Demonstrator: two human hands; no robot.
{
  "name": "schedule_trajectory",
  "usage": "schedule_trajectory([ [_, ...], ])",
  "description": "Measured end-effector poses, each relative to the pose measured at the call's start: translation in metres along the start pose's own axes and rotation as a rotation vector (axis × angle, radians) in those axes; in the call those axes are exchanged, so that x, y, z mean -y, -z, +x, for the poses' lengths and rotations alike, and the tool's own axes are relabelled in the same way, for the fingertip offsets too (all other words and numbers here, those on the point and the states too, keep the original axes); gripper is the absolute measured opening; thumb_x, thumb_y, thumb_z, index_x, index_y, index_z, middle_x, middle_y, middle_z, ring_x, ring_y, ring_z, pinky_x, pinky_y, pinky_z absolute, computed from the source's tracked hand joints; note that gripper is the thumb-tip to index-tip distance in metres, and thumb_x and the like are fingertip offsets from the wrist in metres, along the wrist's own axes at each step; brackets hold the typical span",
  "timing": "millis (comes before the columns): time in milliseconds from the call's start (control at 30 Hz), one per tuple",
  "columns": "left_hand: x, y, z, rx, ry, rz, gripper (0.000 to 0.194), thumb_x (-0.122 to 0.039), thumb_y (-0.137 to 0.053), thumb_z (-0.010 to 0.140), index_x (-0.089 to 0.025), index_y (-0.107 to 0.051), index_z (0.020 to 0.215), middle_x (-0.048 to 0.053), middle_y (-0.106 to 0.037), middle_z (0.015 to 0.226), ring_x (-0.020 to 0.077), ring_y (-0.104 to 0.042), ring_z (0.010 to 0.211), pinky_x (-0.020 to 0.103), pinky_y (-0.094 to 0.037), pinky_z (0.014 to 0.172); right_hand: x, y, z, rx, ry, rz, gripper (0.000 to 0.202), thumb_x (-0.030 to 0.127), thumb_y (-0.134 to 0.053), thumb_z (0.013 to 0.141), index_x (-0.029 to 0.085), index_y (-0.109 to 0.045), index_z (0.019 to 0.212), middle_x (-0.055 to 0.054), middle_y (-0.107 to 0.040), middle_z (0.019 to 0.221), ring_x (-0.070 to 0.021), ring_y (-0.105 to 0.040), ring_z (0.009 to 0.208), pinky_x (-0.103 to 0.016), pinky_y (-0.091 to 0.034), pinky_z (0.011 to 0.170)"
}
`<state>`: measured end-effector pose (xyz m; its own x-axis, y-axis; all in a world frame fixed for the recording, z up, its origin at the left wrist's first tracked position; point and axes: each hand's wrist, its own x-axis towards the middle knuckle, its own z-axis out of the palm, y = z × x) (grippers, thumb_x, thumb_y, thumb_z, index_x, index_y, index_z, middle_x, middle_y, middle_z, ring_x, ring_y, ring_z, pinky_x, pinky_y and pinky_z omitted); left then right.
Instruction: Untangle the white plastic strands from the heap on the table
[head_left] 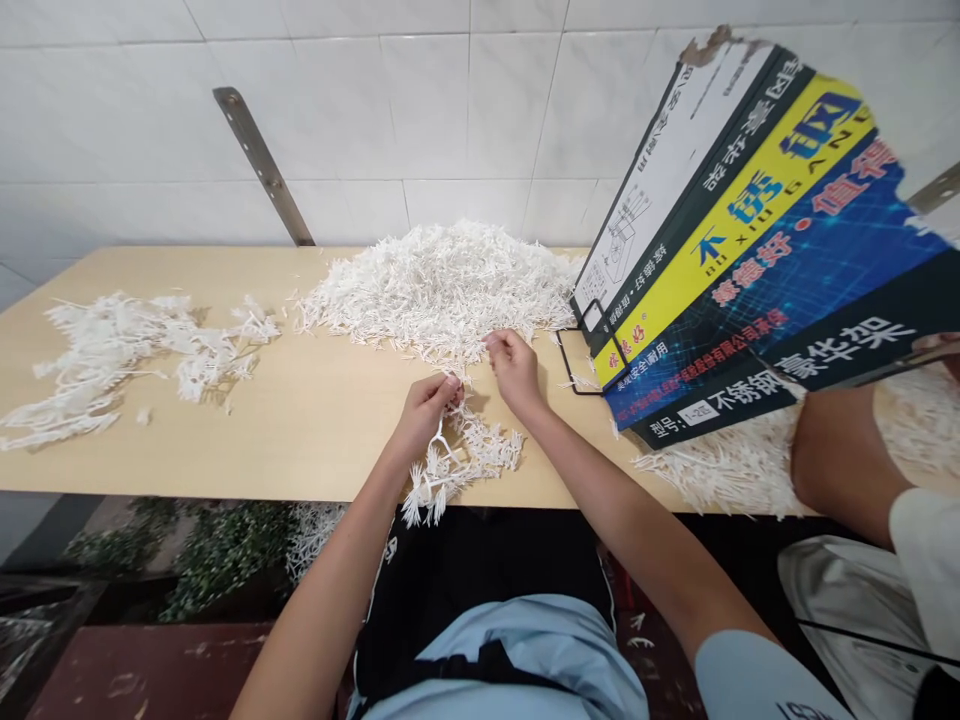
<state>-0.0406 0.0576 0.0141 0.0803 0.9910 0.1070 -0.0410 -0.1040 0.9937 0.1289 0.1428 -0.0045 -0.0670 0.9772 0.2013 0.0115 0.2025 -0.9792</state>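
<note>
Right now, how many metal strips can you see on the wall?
2. One strip slants up left of the big white heap; the other is at the far right edge, partly out of view. The cardboard might hide more.

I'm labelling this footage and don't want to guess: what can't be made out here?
All head view:
- Right hand's pinch: too small to tell if it holds anything.
- Left hand's grip on the white branched piece: contact hidden by its fingers.
- Other person's arm: partly behind the printed cardboard.
- Cardboard's finest print: too small.
</note>
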Motion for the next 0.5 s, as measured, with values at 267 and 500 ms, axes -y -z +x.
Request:
schedule_trajectory([
  [267,-0.015,0.000,-0.015,-0.184,-0.032,-0.431,0.044,-0.056,-0.083,0.075,-0.015,-0.069,0.081,0.004,-0.067,0.088,0.0130,-0.063,0.065,0.033,-0.055,0.068,0.053,0.002,-0.043,0.390,0.096,-0.062,0.040,0.056,-0.050,0.100,0.022,-0.068,0.112,-0.006,-0.073,0.098,-0.0208,-0.067,0.091,-0.031,-0.050,0.078],
  [500,-0.033,-0.004,-0.038,-0.221,-0.050,-0.517,0.041,-0.054,-0.081,0.079,-0.016,-0.071,0.089,0.003,-0.066,0.086,0.0125,-0.065,0.064,0.026,-0.055,0.059,0.072,0.006,-0.106,0.578,0.286,-0.410,0.031,0.048,-0.063,0.097,0.027,-0.070,0.119,-0.008,-0.071,0.123,-0.0272,-0.061,0.118,-0.041,-0.045,0.102],
])
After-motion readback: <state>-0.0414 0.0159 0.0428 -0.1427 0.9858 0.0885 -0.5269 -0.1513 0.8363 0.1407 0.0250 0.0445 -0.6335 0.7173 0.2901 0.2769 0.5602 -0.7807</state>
